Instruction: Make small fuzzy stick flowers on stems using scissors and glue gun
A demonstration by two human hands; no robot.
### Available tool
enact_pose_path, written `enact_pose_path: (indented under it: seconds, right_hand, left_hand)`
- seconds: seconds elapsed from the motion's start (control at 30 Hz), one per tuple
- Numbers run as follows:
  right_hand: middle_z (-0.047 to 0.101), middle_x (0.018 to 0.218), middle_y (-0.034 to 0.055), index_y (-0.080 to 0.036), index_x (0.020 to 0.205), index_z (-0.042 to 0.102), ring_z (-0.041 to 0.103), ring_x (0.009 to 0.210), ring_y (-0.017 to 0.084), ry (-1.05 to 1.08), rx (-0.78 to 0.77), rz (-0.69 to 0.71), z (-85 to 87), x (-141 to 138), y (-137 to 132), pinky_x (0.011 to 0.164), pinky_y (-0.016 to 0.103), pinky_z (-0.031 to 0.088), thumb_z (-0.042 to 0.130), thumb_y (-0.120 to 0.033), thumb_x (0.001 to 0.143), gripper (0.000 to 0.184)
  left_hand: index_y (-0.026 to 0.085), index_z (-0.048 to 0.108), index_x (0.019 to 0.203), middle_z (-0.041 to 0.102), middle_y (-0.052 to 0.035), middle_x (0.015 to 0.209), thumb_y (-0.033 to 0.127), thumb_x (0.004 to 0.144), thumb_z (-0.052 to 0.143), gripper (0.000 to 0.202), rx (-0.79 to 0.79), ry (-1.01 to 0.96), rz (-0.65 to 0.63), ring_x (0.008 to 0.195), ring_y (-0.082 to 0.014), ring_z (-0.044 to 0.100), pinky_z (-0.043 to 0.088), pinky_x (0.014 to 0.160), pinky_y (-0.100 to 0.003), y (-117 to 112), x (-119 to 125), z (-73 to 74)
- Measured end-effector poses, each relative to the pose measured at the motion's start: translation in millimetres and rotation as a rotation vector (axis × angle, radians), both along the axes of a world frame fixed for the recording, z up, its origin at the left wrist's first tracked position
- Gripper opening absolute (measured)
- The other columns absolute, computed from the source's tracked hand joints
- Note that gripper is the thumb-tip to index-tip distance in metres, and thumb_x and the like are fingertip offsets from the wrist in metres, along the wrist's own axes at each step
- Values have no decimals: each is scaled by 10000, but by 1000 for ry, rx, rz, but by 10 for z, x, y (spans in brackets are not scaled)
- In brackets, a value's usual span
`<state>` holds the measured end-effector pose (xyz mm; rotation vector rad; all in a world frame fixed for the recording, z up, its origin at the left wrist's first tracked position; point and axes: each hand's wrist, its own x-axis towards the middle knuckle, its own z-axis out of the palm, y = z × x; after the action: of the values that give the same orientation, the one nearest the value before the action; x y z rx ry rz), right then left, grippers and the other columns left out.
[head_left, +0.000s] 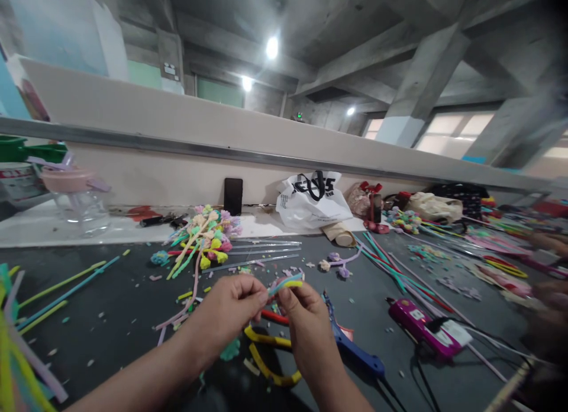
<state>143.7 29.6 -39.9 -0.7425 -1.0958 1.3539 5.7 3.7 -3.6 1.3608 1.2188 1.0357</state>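
Observation:
My left hand (pixel 233 305) and my right hand (pixel 306 317) meet above the dark table, fingers pinched. Between them are short blue and yellow fuzzy craft stems (pixel 288 281), side by side, gripped at the left end by my left fingertips and under my right thumb. Right below the hands lies a yellow-handled tool (pixel 277 379), partly hidden by my right hand. Just right of that hand rests a blue-handled corded tool (pixel 359 353). A bunch of fuzzy stem flowers (pixel 204 240) in many colours lies beyond my left hand.
Loose stems (pixel 66 293) lie at left, with more stems (pixel 399 270) at right. A purple power strip (pixel 426 329) trails cables. Along the partition stand a phone (pixel 233 196), a white bag (pixel 313 202) and a clear jug (pixel 80 205). Another person's blurred hand (pixel 550 293) is at far right.

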Motion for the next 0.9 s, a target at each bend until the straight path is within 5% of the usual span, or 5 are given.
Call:
enact_pose_path:
  seconds: [0.13, 0.47, 0.67, 0.9]
  right_hand:
    - [617, 667, -2, -200, 729, 677, 522, 626, 127, 1, 41, -21, -6, 8, -4, 590, 234, 418, 678, -322, 695, 126]
    - [587, 625, -11, -206, 669, 642, 507, 591, 122, 193, -88, 147, 58, -51, -7, 605, 246, 410, 635, -218, 674, 14]
    - [568, 639, -11, -197, 733, 662, 475, 575, 105, -22, 70, 117, -7, 43, -1, 566, 224, 389, 624, -230, 736, 50]
    - [592, 615, 0, -177, 673, 658, 491, 568, 113, 257, -128, 231, 54, -32, 3, 555, 234, 376, 635, -174, 668, 23]
  left_hand:
    - [164, 565, 660, 484, 53, 546, 328, 747, 523, 191, 84, 55, 48, 478, -82, 379, 277, 463, -189, -23, 16, 35]
    - [183, 453, 601, 312, 95, 438, 392, 777, 467, 274, -57, -106, 23, 367, -49, 217, 154, 370, -175, 3, 27, -80]
    - [183, 444, 614, 344, 91, 450, 357, 763, 478, 231, -136, -148, 18, 367, -48, 223, 156, 356, -172, 13, 36, -50]
    - [161, 560, 663, 459, 62, 535, 261, 757, 490, 154, 71, -7, 39, 472, -74, 372, 274, 467, -190, -10, 38, -15]
